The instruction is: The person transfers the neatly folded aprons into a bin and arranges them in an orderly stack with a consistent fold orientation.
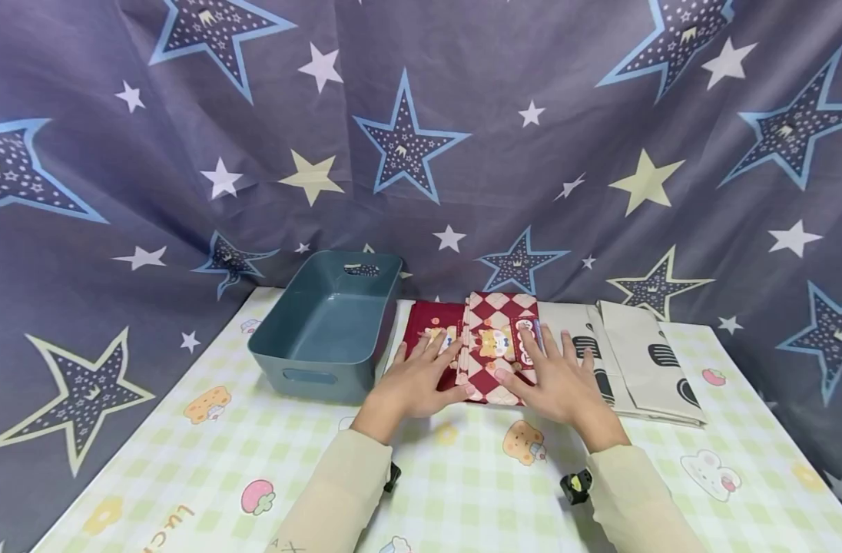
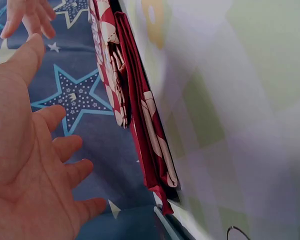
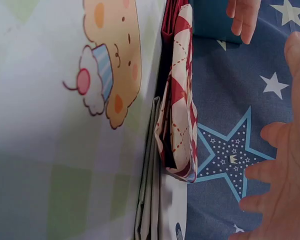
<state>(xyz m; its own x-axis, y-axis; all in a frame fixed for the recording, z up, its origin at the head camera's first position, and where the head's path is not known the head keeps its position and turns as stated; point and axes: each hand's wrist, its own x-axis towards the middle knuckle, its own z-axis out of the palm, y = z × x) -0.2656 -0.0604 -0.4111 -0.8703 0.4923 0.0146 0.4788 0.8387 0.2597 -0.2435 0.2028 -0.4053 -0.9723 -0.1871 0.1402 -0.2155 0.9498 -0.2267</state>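
Note:
My left hand (image 1: 414, 384) hovers with fingers spread over a folded dark red cloth (image 1: 412, 322) with a printed animal face. In the left wrist view a gap shows between that hand (image 2: 35, 165) and the stacked red folds (image 2: 145, 125). My right hand (image 1: 559, 384) is held palm down, fingers spread, by the right side of a folded red-and-cream diamond-patterned cloth (image 1: 486, 384). The right wrist view shows this hand (image 3: 280, 175) apart from the patterned bundle (image 3: 180, 100), which overlaps the red cloth. Neither hand holds anything.
A blue-grey plastic basket (image 1: 324, 349) with handle slots stands left of the cloths. To the right lies a folded beige cloth (image 1: 642, 361) with black prints. A star-patterned curtain (image 1: 462, 223) hangs behind the table with its green checked cover (image 1: 476, 491).

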